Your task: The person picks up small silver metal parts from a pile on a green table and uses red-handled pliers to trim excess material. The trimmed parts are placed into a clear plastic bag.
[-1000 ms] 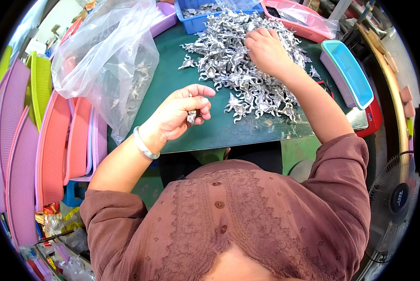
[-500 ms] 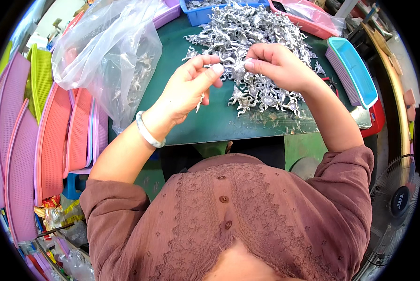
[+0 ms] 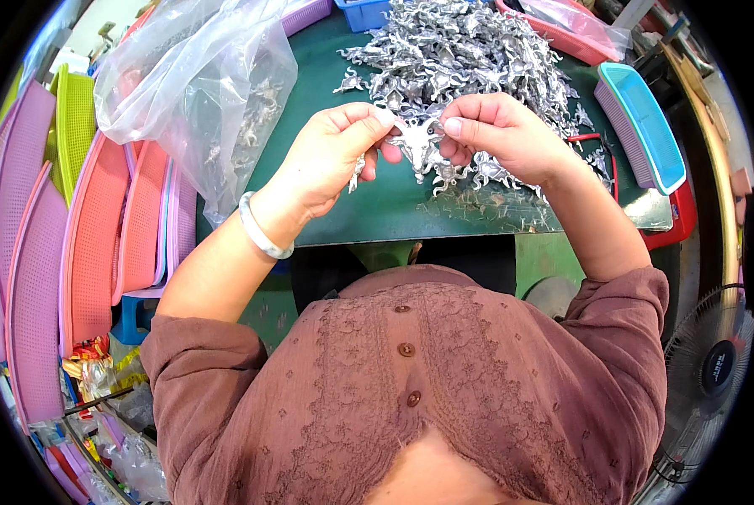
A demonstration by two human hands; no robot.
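Between my two hands is a silver-grey metal bull-head casting (image 3: 416, 148), horns up and muzzle toward me. The thumb and fingertips of my left hand (image 3: 331, 151) pinch its left horn. My right hand (image 3: 499, 135) pinches the opposite horn with thumb and forefinger. A second small metal piece (image 3: 357, 172) shows at the curled lower fingers of my left hand, mostly hidden. Just beyond my hands, a large heap of similar metal castings (image 3: 465, 63) covers the far middle of the green tabletop (image 3: 335, 220). A few castings lie partly behind my right hand.
A clear plastic bag (image 3: 196, 93) holding some castings lies at the left. Red tool handles (image 3: 614, 168) and a teal-and-lavender basket (image 3: 645, 126) are at the right. Stacked plastic baskets (image 3: 89, 252) stand far left; a fan (image 3: 718, 366) is at the lower right.
The bull-head casting now shows plainly, face up between both hands; before, it was hard to tell from the heap. My right hand has come slightly lower, and the view has shifted a little.
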